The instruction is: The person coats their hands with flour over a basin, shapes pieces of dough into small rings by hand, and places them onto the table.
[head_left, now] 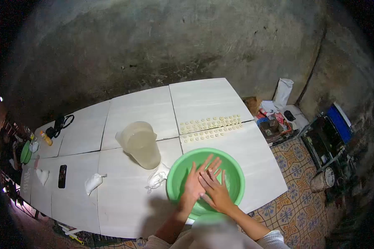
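Over a large green basin (173, 174) I hold both hands together. My left hand (194, 182) has its palm turned up and its fingers stretched out. Across that palm lies my right hand (217, 191), fingers extended and partly apart. Whether anything small sits between the palms is hidden. Beyond the basin, small pale ring-like pieces (212, 123) lie in rows on the white tiled table (133, 101). To the left stands a translucent pitcher (144, 147) containing cloudy liquid, with a crumpled white plastic bag (157, 177) close to the basin's rim.
Farther left on the table are white bags (94, 183), a black phone (62, 176), an orange bottle (46, 138) and a black cable (62, 124). A bucket (322, 180) and clutter stand on the patterned floor at right. A concrete wall rises behind.
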Demonstrator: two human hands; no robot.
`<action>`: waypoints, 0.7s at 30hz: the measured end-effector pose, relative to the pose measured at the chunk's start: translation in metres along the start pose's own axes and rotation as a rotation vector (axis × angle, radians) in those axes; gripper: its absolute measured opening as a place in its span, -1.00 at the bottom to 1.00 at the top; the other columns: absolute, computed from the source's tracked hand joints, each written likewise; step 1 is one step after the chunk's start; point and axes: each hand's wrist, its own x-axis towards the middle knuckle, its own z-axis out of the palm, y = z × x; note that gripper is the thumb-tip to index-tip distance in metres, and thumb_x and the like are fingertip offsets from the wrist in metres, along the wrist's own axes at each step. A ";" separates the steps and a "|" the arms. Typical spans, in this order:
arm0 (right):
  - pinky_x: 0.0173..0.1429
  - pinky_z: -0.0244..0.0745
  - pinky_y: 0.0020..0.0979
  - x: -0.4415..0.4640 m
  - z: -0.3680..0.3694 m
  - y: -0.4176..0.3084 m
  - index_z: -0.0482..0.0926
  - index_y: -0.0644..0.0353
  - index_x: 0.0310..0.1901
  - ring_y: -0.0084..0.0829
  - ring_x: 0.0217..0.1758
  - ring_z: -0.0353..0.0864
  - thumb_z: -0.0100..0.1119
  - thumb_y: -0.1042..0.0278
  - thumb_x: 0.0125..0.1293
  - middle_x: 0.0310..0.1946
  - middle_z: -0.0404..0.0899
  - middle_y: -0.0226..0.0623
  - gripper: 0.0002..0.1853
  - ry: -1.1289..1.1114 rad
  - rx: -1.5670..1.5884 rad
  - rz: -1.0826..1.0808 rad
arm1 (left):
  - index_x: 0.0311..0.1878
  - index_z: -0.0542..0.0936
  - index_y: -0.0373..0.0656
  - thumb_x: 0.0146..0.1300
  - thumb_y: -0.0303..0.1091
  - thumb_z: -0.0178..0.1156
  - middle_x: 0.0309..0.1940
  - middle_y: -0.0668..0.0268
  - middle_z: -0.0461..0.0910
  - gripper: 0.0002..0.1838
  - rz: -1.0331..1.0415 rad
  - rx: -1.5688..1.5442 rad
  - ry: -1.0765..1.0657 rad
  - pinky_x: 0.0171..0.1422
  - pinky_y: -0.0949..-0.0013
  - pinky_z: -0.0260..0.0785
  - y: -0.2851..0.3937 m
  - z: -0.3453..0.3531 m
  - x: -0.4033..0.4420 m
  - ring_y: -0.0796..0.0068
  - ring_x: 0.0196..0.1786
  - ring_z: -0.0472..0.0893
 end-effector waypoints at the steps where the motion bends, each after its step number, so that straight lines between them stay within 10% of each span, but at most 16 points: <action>1: 0.50 -0.49 0.37 0.002 0.002 -0.003 0.33 0.09 0.38 -0.02 0.56 0.00 0.13 0.11 0.35 0.41 0.24 -0.12 -0.41 0.010 0.040 0.008 | 0.55 -0.03 -0.13 0.49 0.21 -0.38 0.55 0.08 -0.05 -0.24 -0.004 0.036 0.015 0.65 0.09 -0.26 -0.004 -0.004 0.002 0.17 0.60 -0.07; 7: 0.50 -0.47 0.36 -0.002 -0.009 0.005 0.64 -0.06 0.09 0.08 0.55 0.00 0.12 0.28 0.31 0.41 0.22 -0.05 -0.68 0.255 0.088 0.118 | 0.50 0.11 -0.16 0.49 0.05 -0.10 0.48 0.16 0.15 -0.32 0.083 0.212 0.224 0.63 0.27 -0.11 -0.002 -0.014 -0.001 0.33 0.55 0.08; 21: 0.49 -0.44 0.40 0.001 0.007 0.005 0.64 -0.19 0.07 0.11 0.54 0.01 0.28 0.14 0.23 0.43 0.17 -0.12 -0.66 0.193 0.003 0.078 | 0.51 0.09 -0.12 0.52 0.08 -0.19 0.50 0.13 0.11 -0.34 -0.012 0.210 0.164 0.59 0.24 -0.07 0.000 -0.012 -0.005 0.26 0.53 0.11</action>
